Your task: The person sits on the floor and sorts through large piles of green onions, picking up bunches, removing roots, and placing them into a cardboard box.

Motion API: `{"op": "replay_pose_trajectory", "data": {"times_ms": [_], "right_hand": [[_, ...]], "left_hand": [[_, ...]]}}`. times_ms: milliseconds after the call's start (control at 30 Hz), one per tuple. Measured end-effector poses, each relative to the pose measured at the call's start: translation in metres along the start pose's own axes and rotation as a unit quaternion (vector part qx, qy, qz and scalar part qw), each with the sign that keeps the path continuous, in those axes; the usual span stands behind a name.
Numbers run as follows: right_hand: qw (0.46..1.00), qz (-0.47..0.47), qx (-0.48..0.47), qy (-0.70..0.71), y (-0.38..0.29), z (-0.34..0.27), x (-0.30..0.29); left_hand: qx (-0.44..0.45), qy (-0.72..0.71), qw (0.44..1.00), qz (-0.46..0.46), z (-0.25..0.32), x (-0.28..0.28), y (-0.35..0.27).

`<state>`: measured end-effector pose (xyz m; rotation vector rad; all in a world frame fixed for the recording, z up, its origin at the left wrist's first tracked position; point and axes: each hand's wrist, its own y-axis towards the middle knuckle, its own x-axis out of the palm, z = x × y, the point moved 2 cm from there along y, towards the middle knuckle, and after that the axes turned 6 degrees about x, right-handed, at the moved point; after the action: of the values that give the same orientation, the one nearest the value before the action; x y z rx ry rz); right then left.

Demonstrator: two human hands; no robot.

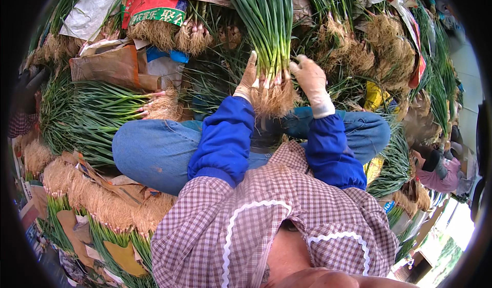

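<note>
A bundle of green garlic plants (271, 30) stands between my gloved hands, its long leaves pointing away from me and its brown roots hanging towards my lap. My left hand (248, 76) lies along the left side of the bundle near the bulbs, fingers pointing up. At the right side of the stems is my right hand (309, 74), its fingers bent, thumb and fingertips close to the stems. Whether either hand grips the bundle cannot be told. Both hands wear pale gloves below blue oversleeves.
A garlic pile (103, 111) lies left of my knee. Rooted bundles (388, 45) and a red printed sack (155, 5) are ahead. A brown paper sack (107, 66) lies front left. Root-up rows (100, 195) stand behind left. Another person (442, 176) is at far right.
</note>
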<state>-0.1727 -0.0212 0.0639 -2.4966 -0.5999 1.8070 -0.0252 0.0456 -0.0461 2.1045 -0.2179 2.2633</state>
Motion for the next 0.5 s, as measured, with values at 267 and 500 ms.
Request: {"op": "replay_pose_trajectory", "data": {"times_ms": [267,500], "right_hand": [[0.946,-0.080,-0.238,-0.204,-0.009,-0.068,0.000],[0.922,-0.177,-0.289,-0.189,-0.047,-0.098,0.012]], "left_hand": [[-0.046,0.050,0.986,0.150,-0.005,-0.006,-0.004],[-0.055,0.057,0.991,0.110,0.005,0.000,-0.018]]}}
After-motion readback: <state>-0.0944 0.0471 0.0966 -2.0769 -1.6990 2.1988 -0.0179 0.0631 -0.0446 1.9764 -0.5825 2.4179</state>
